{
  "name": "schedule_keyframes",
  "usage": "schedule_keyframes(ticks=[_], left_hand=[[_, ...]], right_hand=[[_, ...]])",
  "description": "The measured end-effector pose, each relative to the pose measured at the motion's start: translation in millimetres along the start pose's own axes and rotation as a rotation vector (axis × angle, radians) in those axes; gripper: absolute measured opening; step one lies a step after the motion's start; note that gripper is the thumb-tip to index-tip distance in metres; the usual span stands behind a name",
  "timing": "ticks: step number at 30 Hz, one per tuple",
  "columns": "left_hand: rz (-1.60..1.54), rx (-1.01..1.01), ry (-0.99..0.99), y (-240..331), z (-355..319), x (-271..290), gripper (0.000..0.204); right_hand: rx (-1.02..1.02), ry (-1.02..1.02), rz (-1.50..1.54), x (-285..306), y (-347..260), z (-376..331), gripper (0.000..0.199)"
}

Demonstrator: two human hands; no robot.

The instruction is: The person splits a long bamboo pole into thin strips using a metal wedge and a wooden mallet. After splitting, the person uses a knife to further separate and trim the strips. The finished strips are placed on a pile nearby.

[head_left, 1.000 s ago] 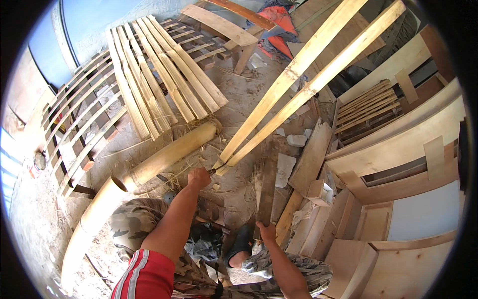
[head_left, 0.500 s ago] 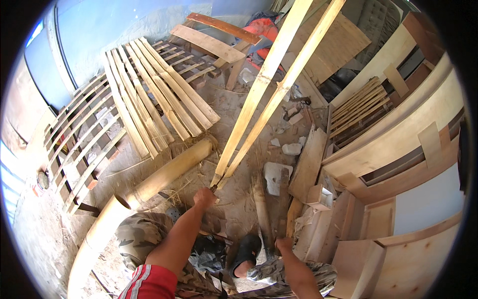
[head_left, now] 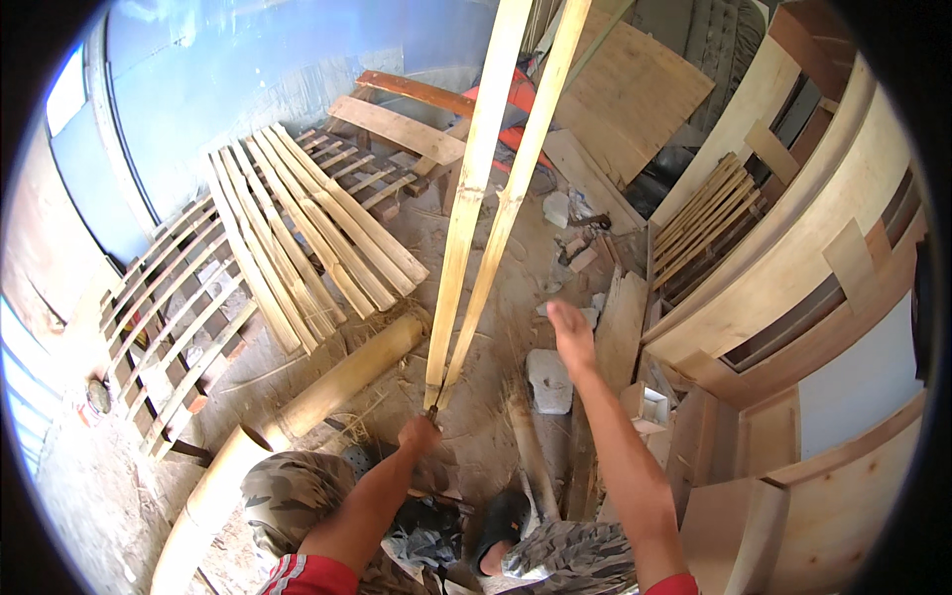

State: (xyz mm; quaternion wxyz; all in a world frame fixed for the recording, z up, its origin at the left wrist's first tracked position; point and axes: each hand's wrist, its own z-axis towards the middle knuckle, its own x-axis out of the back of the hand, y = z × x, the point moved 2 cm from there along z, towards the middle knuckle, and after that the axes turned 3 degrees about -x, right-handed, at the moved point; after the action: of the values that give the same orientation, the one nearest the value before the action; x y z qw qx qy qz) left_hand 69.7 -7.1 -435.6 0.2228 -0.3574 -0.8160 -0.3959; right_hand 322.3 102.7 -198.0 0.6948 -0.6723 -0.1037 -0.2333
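Note:
A long bamboo pole (head_left: 464, 233), split lengthwise into two pale strips, stands tilted upright in front of me. Its second strip (head_left: 513, 193) spreads away to the right, and the two come together at the low end. My left hand (head_left: 419, 433) is closed round the handle of a knife (head_left: 433, 410), whose blade sits at the bottom of the split. Out to the right, my right hand (head_left: 571, 337) is raised in the air, apart from the bamboo. Its fingers look stretched forward, and nothing shows in them.
A thick bamboo pole (head_left: 352, 369) lies at the left beside my knee. Beyond it, several split bamboo lengths (head_left: 317, 223) rest on a slatted wooden frame (head_left: 178, 297). A white block (head_left: 549, 382) and a plank (head_left: 622, 317) are on the floor. Wooden furniture panels (head_left: 773, 268) line the right.
My right hand has risen from beside my right knee and reached forward. The split bamboo and the knife in my left hand sit slightly lower in view, the strips' tops further left.

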Motion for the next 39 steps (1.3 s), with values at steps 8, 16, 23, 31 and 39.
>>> schedule_keyframes(ticks=[8,16,23,31,39], left_hand=[[0.09,-0.109,0.035,-24,12,-10,0.066],[-0.107,-0.325,0.629,33,-21,72,0.09],[-0.648,-0.856,0.852,160,-54,231,0.076],[-0.731,-1.131,0.409,183,-74,261,0.045],[-1.028,-0.954,0.261,191,-75,249,0.041]], right_hand=[[0.095,0.032,0.167,-64,-149,58,0.067],[0.177,0.009,0.388,-99,-127,58,0.051],[0.204,0.025,0.383,-80,-126,33,0.052],[0.216,0.068,0.345,-81,-127,0,0.056],[0.189,0.083,0.375,-80,-131,-20,0.053]])
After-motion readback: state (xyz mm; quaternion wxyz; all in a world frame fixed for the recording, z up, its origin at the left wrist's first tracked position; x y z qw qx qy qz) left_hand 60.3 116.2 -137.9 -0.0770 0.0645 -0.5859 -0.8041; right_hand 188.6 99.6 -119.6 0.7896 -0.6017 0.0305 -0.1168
